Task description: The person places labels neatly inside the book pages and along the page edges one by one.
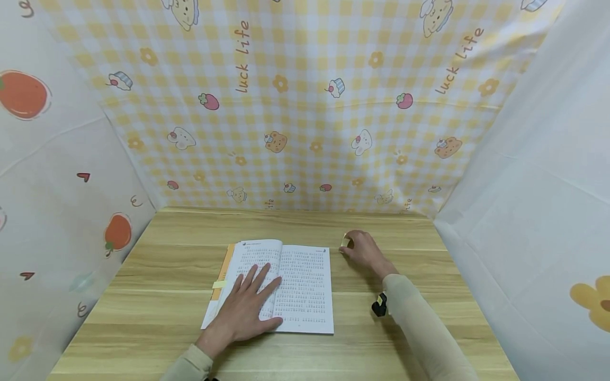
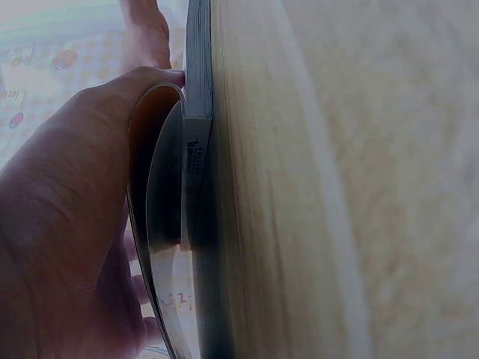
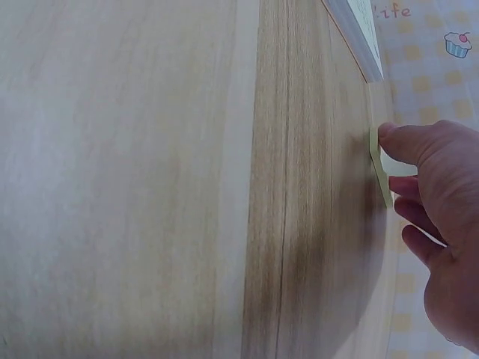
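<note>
An open book (image 1: pixel 305 286) lies on the wooden table, its printed pages facing up. Across its left page my left hand (image 1: pixel 245 312) rests with fingers spread and the thumb near the lower edge; in the left wrist view the curved left pages and the book's thick spine (image 2: pixel 197 149) show under that hand (image 2: pixel 75 194). To the right of the book, my right hand (image 1: pixel 363 248) holds a small pale yellow sticky note pad (image 3: pixel 379 170) between thumb and fingers, close over the tabletop. A pale yellow sticky note (image 1: pixel 220 284) sticks out from the book's left edge.
The wooden table (image 1: pixel 143 307) ends at a yellow checked cloth (image 1: pixel 305 121) behind it. White cloths hang on the left (image 1: pixel 57 222) and the right (image 1: pixel 534 211). A black wrist camera (image 1: pixel 379 305) is worn at the right sleeve.
</note>
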`<state>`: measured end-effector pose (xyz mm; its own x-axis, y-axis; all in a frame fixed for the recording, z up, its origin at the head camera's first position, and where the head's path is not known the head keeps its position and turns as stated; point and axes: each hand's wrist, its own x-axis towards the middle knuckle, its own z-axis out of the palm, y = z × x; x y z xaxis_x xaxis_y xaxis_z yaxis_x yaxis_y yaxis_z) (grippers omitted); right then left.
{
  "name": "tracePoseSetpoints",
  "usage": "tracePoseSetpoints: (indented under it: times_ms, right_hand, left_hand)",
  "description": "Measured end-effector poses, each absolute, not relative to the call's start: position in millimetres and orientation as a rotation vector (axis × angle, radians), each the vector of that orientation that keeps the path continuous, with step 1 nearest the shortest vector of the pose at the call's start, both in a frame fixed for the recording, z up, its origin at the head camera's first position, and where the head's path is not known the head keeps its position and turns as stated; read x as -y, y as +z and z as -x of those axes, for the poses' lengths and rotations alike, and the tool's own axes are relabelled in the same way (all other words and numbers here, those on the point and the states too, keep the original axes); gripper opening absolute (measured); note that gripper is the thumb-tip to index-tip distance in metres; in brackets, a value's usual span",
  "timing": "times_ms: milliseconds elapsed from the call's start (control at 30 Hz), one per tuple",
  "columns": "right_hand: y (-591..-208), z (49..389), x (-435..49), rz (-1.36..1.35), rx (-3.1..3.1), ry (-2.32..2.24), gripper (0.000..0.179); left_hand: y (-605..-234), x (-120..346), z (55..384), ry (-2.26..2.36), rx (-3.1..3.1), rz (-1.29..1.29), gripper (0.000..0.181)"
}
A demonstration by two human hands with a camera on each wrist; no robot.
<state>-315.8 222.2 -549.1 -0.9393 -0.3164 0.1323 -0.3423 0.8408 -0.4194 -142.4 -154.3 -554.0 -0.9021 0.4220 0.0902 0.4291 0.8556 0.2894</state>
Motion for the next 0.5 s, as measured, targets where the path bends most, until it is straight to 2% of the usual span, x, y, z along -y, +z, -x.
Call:
tracePoseSetpoints:
  times_ms: [400, 500]
  right_hand:
    - [-546.0, 314.8, -221.3, -0.589, 2.968, 0.689, 0.021]
    - [-560.8, 327.4, -230.9, -0.687, 2.904, 0.717, 0.017]
  left_hand:
    - [-554.6, 155.0, 144.4, -0.449, 3.059, 0.679, 0.096]
    - [-554.7, 154.7, 144.2, -0.459, 3.041, 0.678, 0.096]
